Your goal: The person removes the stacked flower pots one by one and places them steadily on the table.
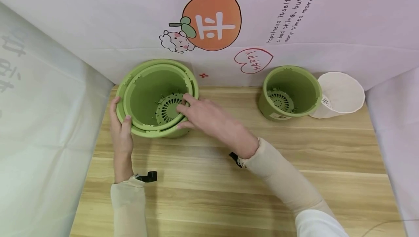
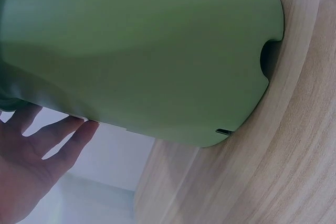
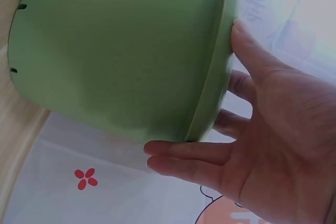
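Note:
Two green plastic flowerpots stand nested at the left. The inner flowerpot [image 1: 142, 95] has a slotted base and sits inside the larger outer flowerpot [image 1: 150, 134], its rim close to the outer one. My left hand [image 1: 122, 131] holds the left side of the outer pot, thumb at the rim and fingers along the outside wall. At the right side, my right hand [image 1: 207, 117] grips the rims: some fingers reach inside, while the thumb stays outside. In the right wrist view, two fingers [image 3: 184, 161] lie beside the outer wall.
A smaller green flowerpot [image 1: 266, 100] stands at the back right, beside a white pot [image 1: 347, 93] with a perforated base. All rest on a wooden table [image 1: 209, 193]. Printed white cloth [image 1: 137, 18] rises behind and at both sides.

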The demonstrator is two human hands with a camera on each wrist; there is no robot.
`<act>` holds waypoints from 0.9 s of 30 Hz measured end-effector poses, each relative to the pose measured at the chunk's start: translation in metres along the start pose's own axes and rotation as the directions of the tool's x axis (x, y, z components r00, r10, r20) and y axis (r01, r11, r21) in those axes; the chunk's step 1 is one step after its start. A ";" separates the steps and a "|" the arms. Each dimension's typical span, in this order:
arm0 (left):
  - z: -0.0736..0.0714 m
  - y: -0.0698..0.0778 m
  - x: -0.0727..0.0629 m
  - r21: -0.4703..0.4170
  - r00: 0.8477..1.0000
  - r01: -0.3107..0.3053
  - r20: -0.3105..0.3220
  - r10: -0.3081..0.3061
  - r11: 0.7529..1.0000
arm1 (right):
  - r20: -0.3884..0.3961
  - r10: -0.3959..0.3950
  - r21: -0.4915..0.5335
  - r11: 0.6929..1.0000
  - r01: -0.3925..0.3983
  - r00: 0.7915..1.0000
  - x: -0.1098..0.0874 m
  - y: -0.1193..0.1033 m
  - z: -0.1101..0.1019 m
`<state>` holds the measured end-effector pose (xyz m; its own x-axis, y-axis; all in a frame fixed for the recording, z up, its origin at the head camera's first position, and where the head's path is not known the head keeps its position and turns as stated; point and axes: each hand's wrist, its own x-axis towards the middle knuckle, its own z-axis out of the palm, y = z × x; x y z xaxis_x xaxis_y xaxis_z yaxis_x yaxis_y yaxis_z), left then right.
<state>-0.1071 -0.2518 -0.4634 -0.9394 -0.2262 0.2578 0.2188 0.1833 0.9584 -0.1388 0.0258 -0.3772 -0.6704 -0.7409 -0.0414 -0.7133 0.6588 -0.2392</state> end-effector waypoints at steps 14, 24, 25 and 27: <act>0.001 -0.001 0.000 0.059 1.000 -0.001 -0.001 0.001 0.998 | -0.123 0.067 -0.141 0.986 -0.084 0.990 -0.007 -0.005 0.005; 0.002 0.000 -0.002 -0.015 1.000 -0.005 0.004 0.005 1.000 | -0.230 0.021 -0.046 0.998 -0.032 0.973 -0.007 0.002 0.010; 0.002 0.000 -0.002 -0.020 1.000 -0.009 0.002 0.009 1.000 | -0.241 0.026 -0.028 0.999 -0.034 0.970 -0.007 0.002 0.010; 0.002 -0.001 -0.002 -0.017 1.000 -0.019 -0.005 0.019 1.000 | -0.263 0.036 0.011 0.999 -0.034 0.964 -0.007 0.002 0.009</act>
<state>-0.1055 -0.2493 -0.4648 -0.9338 -0.2275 0.2763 0.2409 0.1716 0.9553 -0.1334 0.0312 -0.3864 -0.7255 -0.6565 0.2065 -0.6878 0.6820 -0.2484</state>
